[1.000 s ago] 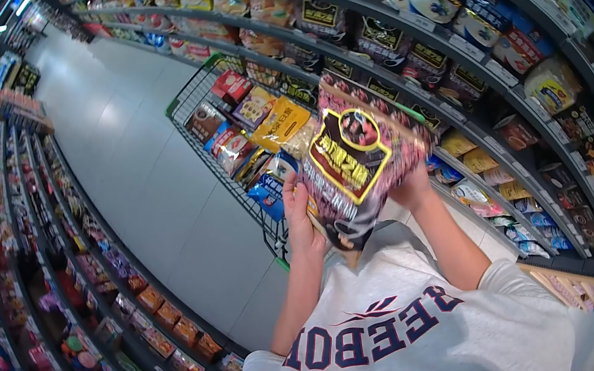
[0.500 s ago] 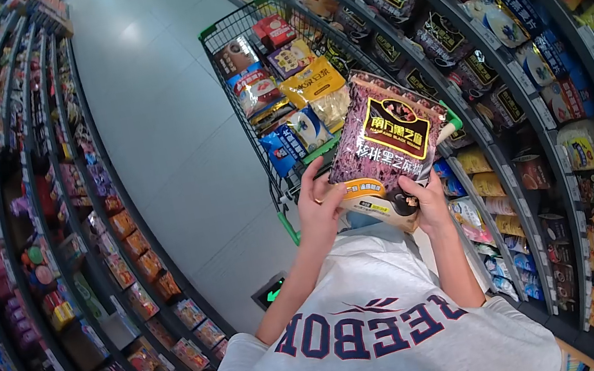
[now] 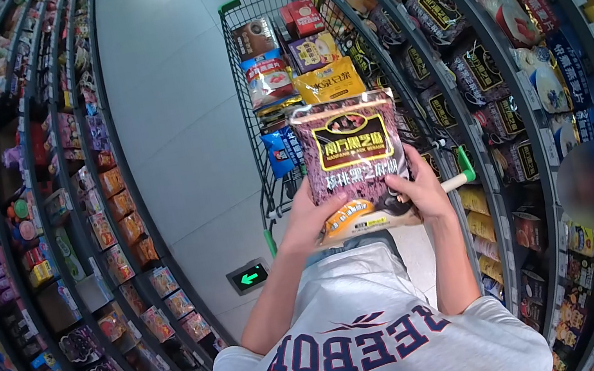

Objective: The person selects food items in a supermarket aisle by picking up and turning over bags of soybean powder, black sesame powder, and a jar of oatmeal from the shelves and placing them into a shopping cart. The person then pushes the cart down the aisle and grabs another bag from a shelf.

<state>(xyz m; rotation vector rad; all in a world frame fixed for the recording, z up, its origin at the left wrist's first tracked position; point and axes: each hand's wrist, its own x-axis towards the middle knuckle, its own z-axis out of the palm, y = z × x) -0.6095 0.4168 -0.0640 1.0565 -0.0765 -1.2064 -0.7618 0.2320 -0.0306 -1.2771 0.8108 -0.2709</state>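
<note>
A purple and black bag of black sesame powder [image 3: 353,163] is held upright in front of my chest, its printed front facing me. My left hand [image 3: 310,215] grips its lower left side, thumb over the front. The lower right side is gripped by my right hand [image 3: 422,187], thumb also on the front; the other fingers are mostly hidden behind the bag. Just beyond stands a shopping cart [image 3: 238,76] holding several packages, among them a yellow bag [image 3: 329,82], a red and blue bag [image 3: 268,79] and a red box [image 3: 304,17]. The bag covers part of the cart.
Shelves of snack packets [image 3: 93,245] run along the left. On the right, shelves [image 3: 480,74] hold dark sesame bags and other packets. The cart's handle [image 3: 457,181] shows beside my right hand. A green arrow sign [image 3: 249,276] lies on the floor at the left.
The bag has turned from tilted to upright, squarely facing me, and both hands have shifted on it. The view has swung, so the cart appears farther right and straighter than a second ago.
</note>
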